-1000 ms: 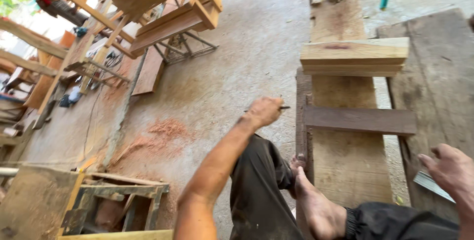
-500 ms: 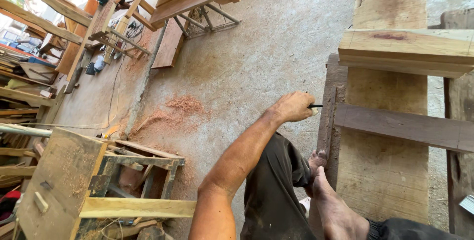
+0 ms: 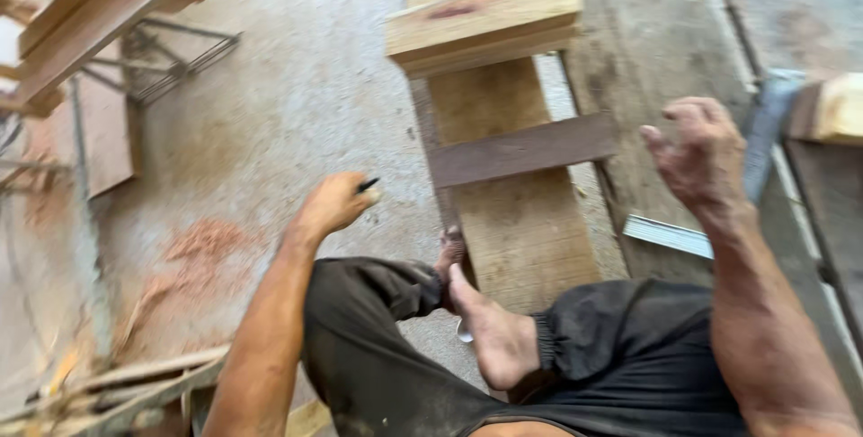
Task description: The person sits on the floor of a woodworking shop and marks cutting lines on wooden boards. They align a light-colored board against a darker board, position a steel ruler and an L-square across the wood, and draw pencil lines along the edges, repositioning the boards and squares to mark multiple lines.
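Observation:
My left hand (image 3: 331, 204) is closed around a thin dark pencil (image 3: 367, 185), whose tip pokes out toward a long pale plank (image 3: 517, 221) lying on the concrete floor. A dark wood strip (image 3: 521, 149) lies across that plank, and a thick pale wood block (image 3: 485, 19) rests on its far end. My right hand (image 3: 697, 149) hangs in the air with loosely curled fingers and holds nothing; it is above a worn board and near a metal square (image 3: 670, 235). I sit with crossed legs, one bare foot (image 3: 490, 329) against the plank's near end.
Wooden furniture frames (image 3: 99, 5) and a metal frame (image 3: 171, 64) stand at upper left. Reddish sawdust (image 3: 202, 244) lies on the floor at left, and wood scraps (image 3: 135, 383) at lower left. Another pale block (image 3: 836, 109) sits at the right edge on worn boards.
The view has swung right, so the plank now sits in the middle. My right hand has come into view, raised beside the metal square. My left hand keeps the pencil next to the plank.

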